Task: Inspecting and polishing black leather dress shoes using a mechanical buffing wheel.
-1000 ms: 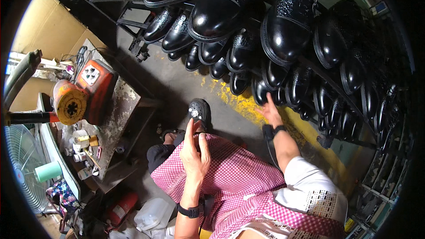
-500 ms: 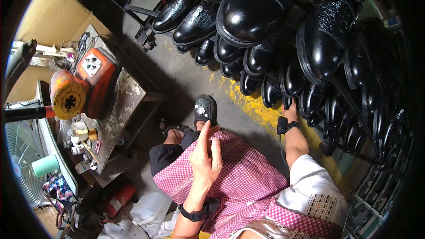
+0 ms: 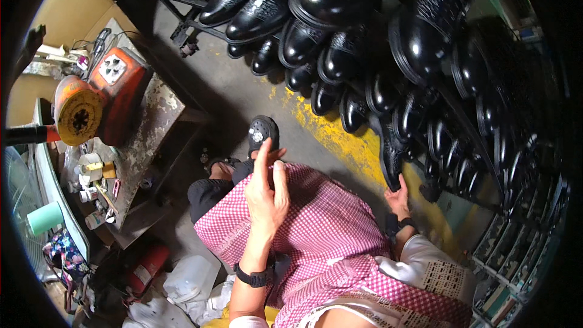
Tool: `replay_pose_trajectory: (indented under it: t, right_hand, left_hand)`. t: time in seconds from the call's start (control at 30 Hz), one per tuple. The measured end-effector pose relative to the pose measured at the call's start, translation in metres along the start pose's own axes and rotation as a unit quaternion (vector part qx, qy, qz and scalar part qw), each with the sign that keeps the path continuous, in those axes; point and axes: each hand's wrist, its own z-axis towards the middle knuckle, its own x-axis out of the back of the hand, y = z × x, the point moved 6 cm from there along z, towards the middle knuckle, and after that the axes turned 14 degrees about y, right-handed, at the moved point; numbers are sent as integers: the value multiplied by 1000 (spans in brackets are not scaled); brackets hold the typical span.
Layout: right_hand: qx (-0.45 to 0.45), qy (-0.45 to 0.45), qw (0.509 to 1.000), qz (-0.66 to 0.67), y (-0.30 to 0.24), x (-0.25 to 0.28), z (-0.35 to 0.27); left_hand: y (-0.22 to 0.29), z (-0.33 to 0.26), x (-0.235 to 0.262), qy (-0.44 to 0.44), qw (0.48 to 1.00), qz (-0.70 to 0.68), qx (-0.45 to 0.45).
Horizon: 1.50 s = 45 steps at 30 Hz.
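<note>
My right hand [image 3: 398, 198] grips the end of a black leather shoe [image 3: 391, 157], which hangs lengthwise between the lower row of the rack and my fingers. More glossy black shoes [image 3: 358, 111] crowd the rack just above and beside it. Over my lap my left hand [image 3: 268, 199] is raised with fingers stretched out and thumb apart, holding nothing. Beneath it lies the pink checked apron [image 3: 322, 206] across my knees. Each wrist wears a black strap.
To the left stands a worn table [image 3: 159, 108] bearing an orange machine [image 3: 121, 94] with a round yellow disc. A fan [image 3: 19, 197] and a green cup [image 3: 44, 218] are at the far left. A clear plastic container [image 3: 191, 278] lies low left. Yellow paint marks the floor [image 3: 331, 126].
My right hand has come back from the rack toward my body, drawing a shoe out with it. The left hand keeps its stretched pose, and the whole view has shifted slightly.
</note>
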Motion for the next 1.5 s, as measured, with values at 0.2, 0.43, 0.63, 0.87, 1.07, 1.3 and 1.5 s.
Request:
replay_pose_trajectory:
  t: [0.2,0.43,0.63,0.87,1.07,1.3,1.5]
  right_hand:
    - [-11,-113,988,-100,4,-2,-82]
    - [58,-432,868,-238,18,-169,-183]
    - [149,-537,747,-362,37,-260,-289]
    - [145,-595,686,-393,69,-299,-329]
    - [179,-570,729,-335,88,-316,-359]
    - [364,-554,705,-252,102,-373,-405]
    - [428,-533,707,-181,126,-441,-436]
  left_hand:
    - [-11,-5,9,7,1000,-17,17]
    - [-37,3,35,28,930,-297,213]
    - [-16,4,85,14,867,-461,186]
    - [-39,16,133,74,840,-506,182]
    - [-63,17,146,126,837,-492,203]
    - [-72,4,162,254,927,-270,61]
    - [-51,-15,144,205,976,12,-65]
